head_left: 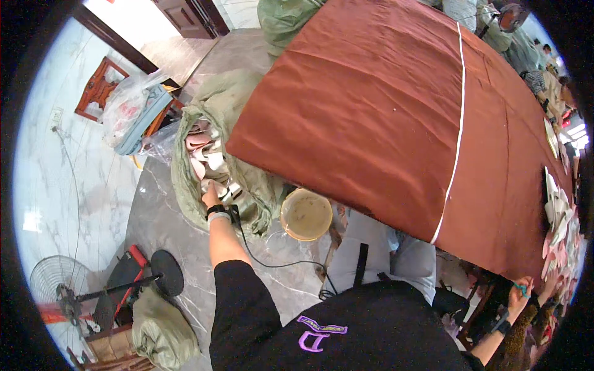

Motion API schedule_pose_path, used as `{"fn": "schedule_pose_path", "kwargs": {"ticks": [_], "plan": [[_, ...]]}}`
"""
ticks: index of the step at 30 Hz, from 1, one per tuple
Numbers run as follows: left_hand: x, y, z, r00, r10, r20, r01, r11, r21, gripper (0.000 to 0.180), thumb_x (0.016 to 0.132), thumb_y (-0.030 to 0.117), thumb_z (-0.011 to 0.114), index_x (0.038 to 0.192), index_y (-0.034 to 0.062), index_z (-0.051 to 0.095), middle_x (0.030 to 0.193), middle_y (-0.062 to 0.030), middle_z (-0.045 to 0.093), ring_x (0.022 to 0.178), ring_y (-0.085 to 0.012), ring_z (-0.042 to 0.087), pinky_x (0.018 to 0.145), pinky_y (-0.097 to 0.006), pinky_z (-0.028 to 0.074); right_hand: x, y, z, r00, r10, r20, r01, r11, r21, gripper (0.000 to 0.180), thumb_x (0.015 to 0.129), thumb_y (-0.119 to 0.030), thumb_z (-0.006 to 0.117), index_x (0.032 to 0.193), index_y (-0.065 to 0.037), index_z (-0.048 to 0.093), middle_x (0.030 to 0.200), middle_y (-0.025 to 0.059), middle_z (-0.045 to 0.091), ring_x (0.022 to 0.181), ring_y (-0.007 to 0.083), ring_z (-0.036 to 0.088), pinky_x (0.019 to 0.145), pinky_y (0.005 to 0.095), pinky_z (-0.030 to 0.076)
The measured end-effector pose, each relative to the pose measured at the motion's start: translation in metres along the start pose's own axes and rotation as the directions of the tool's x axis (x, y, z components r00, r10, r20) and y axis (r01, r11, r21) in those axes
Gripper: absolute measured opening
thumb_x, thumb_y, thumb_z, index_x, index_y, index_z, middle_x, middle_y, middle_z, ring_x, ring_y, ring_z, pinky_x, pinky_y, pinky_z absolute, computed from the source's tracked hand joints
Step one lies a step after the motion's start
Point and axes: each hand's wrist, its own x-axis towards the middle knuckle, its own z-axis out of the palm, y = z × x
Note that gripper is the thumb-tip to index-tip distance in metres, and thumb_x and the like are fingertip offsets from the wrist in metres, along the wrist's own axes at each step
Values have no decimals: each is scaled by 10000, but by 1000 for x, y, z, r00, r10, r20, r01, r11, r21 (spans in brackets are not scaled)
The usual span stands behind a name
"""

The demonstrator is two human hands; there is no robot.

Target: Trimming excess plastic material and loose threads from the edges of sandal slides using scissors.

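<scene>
My left hand (210, 196) reaches down into a green woven sack (179, 154). Its fingers are curled among the pink and off-white flat pieces (201, 148) that fill the mouth of the sack; what they grip is hard to make out. A dark band with a cable running off it circles that wrist. Far to the right, my right hand (517, 299) is closed around a small teal object (523, 287) at the corner of the brown cloth-covered table (371, 105). Pink and white pieces (557, 216) lie heaped beside that hand.
A round tub (306, 214) stands on the floor between sack and table. A white cord (458, 136) crosses the brown cloth. A standing fan (62, 284) and another sack (161, 328) are at lower left. A plastic-wrapped chair (136, 117) stands by the wall.
</scene>
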Motion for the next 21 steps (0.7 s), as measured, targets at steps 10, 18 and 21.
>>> {"fn": "schedule_pose_path", "kwargs": {"ticks": [10, 18, 21], "plan": [[51, 5, 8, 961, -271, 53, 262, 836, -482, 276, 790, 319, 648, 827, 47, 623, 655, -79, 561, 463, -176, 464, 404, -346, 354, -18, 2, 29, 959, -125, -255, 97, 988, -122, 121, 898, -120, 555, 947, -10, 538, 845, 72, 580, 695, 156, 520, 679, 282, 465], [-14, -8, -42, 982, -70, 173, 157, 811, -563, 322, 799, 154, 610, 1025, -64, 537, 974, -159, 591, 665, -292, 616, 535, -430, 532, 53, 72, 96, 996, 91, -15, -91, 935, -342, 161, 949, -153, 465, 1005, -15, 524, 866, 52, 539, 704, 129, 488, 664, 267, 440], [-84, 16, -56, 923, -304, 235, 374, 853, -365, 303, 804, 126, 575, 1059, -28, 521, 1031, -130, 566, 814, -246, 596, 649, -407, 520, 62, 113, 137, 1000, -18, -15, 8, 876, -482, 227, 938, -117, 475, 1134, -2, 477, 838, 40, 496, 669, 107, 438, 608, 232, 414]]}}
